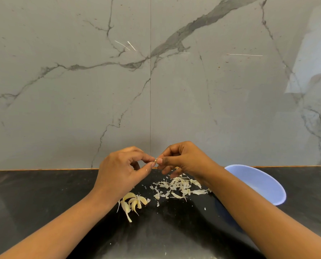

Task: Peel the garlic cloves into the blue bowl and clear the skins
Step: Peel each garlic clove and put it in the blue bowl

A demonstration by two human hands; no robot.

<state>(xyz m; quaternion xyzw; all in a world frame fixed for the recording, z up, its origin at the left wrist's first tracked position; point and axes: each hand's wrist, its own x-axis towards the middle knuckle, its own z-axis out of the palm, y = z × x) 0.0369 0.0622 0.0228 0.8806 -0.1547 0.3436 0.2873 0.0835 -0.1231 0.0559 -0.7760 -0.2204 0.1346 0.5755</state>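
clove between left hand, right hand

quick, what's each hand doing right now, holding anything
left hand: thumb and forefinger pinch a small garlic piece, mostly hidden by the fingers.
right hand: curled fingers pinch the same garlic piece from the other side.

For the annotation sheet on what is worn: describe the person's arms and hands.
The left hand and right hand are bare: no gloves, rings, watch or bracelet visible. The left forearm and right forearm are uncovered down to the frame edge; no sleeve shows. Visible fingernails are short and unpainted.
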